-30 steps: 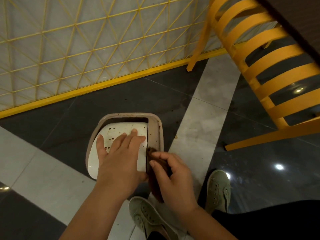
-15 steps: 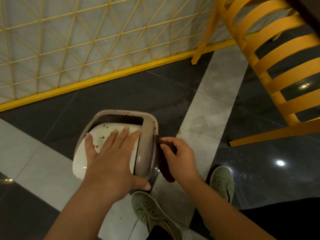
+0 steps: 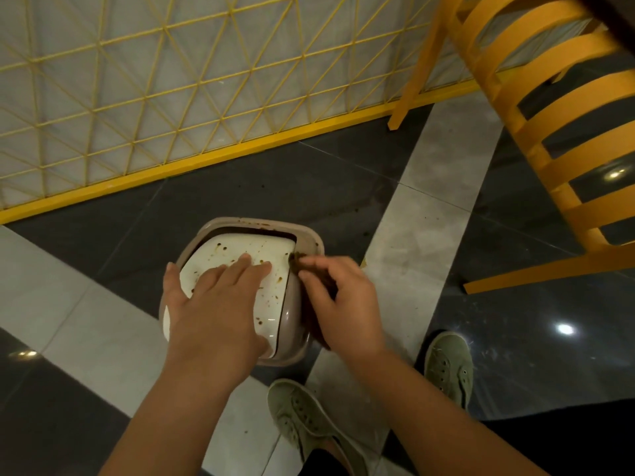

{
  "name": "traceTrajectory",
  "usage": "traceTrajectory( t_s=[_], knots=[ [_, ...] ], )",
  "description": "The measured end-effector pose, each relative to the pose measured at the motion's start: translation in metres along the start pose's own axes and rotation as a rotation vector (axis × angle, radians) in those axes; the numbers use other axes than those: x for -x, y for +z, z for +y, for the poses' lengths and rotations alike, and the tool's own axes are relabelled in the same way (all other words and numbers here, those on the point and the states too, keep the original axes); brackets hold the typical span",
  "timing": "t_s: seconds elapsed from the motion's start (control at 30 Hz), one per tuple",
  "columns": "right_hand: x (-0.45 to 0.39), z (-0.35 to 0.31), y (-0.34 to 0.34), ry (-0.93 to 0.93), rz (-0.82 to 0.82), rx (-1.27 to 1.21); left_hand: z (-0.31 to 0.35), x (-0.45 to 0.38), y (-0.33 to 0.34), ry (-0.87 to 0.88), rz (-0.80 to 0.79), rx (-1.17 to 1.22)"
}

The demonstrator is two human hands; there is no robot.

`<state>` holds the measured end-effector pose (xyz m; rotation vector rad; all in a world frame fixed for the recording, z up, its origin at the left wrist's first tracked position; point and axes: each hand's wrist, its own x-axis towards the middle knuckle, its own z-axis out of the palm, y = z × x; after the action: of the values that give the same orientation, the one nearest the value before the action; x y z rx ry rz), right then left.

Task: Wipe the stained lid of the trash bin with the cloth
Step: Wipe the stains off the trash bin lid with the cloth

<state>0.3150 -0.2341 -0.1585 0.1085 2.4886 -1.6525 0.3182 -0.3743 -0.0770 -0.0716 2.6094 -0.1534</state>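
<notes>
Brown cloth (image 3: pixel 311 269) bunched in right hand (image 3: pixel 343 304), at lid's right edge. White swing lid (image 3: pixel 271 297) w/ brown spots, on bin (image 3: pixel 309 240) on floor; left hand (image 3: pixel 213 304) flat, open, pressing it. Risk: flap pivots under pressure, cloth slips into gap; stains smear.

— Floor surface?
— The floor (image 3: pixel 309 187) is dark polished tile crossed by pale grey bands.
— Items standing on it?
— A trash bin (image 3: pixel 305 242), beige-rimmed, stands on a dark tile. Right of the bin, a yellow chair (image 3: pixel 563 139). Behind the bin, a yellow lattice fence (image 3: pixel 171 97). Nearest the viewer, two green shoes (image 3: pixel 446 365).
— Condition?
— Small dark specks just behind the bin.
</notes>
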Motion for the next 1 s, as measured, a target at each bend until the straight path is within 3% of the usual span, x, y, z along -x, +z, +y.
traceTrajectory(
  t_s=[0.17,0.37,0.47,0.6,0.7,1.0],
  knots=[
    [-0.031,0.014,0.006,0.237,0.028,-0.008,0.000,0.000,-0.001,0.001,0.001,-0.003],
    [0.035,0.025,0.009,0.370,-0.093,0.023,-0.001,-0.002,-0.001,0.012,0.003,0.026],
    [0.025,0.030,0.009,0.334,-0.082,0.113,-0.001,-0.002,0.000,0.011,0.001,0.042],
    [-0.039,0.027,0.006,0.234,0.062,0.201,-0.001,-0.002,0.001,0.018,0.008,0.049],
    [-0.073,0.018,0.007,0.174,0.047,0.319,0.000,-0.003,0.002,0.015,0.018,0.053],
    [0.010,0.032,-0.001,0.190,-0.111,0.324,0.000,-0.005,0.002,0.027,0.028,0.043]
  ],
)
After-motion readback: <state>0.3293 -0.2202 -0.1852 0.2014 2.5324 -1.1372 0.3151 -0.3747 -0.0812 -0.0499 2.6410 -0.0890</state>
